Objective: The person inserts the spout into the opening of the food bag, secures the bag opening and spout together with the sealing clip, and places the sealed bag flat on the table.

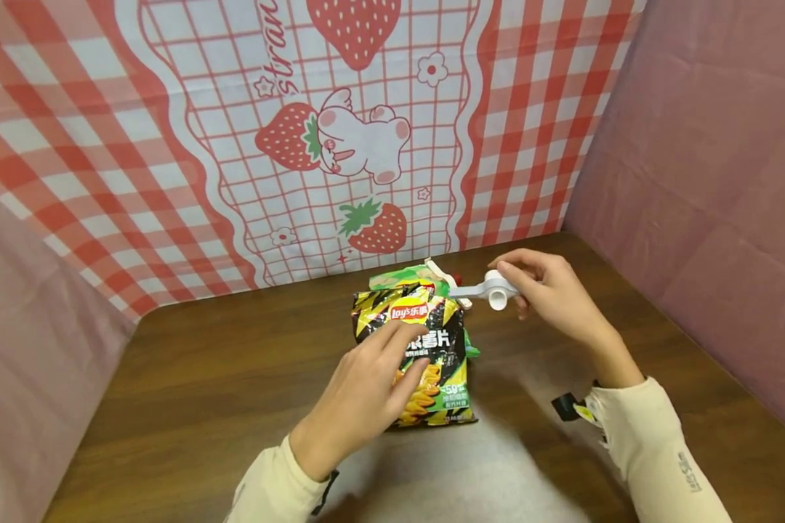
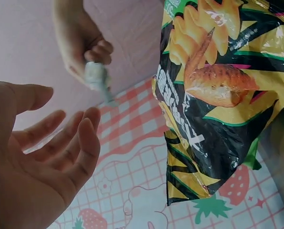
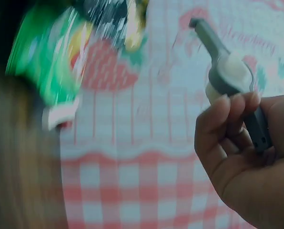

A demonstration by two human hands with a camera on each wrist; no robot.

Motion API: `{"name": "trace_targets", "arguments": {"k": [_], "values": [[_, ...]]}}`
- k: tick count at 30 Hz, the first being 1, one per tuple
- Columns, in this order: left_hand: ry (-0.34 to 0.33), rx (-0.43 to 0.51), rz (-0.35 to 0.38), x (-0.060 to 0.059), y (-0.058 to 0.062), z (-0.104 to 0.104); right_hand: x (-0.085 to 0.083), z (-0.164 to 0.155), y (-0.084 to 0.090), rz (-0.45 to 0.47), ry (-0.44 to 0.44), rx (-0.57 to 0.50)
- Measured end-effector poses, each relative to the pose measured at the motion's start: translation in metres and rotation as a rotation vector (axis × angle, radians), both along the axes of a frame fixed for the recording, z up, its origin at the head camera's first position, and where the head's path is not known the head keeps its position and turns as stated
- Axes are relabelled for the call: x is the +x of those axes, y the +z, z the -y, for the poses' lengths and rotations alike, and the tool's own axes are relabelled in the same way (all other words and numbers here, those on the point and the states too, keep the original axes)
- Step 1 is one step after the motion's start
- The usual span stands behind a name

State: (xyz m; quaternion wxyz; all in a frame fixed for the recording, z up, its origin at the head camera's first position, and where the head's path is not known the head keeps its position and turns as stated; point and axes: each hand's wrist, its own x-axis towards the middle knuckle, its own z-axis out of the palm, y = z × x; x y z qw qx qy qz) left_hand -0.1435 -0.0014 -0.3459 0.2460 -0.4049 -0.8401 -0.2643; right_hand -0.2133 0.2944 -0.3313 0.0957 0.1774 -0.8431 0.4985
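the chip bag lies flat on the wooden surface, pinned by the left hand with its fingers straight and relaxed. just beyond the bag's top, the right hand pinches a white sealing clip. behind the bag stands a strawberry backdrop; nothing blocks the bag's top.

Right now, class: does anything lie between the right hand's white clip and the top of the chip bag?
Nothing visible does. The right hand holds the white clip just beside the chip bag, near its top edge, with only bare table there. The left hand rests lower on the bag.
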Motion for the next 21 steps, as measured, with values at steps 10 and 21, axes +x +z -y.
{"name": "trace_targets", "arguments": {"k": [10, 21], "values": [[0.009, 0.007, -0.150, -0.003, 0.000, 0.001, 0.015, 0.039, 0.003, 0.343, 0.392, -0.147], [0.090, 0.236, -0.184, 0.000, 0.010, 0.008, 0.035, 0.063, 0.012, 0.181, 0.424, 0.020]]}}
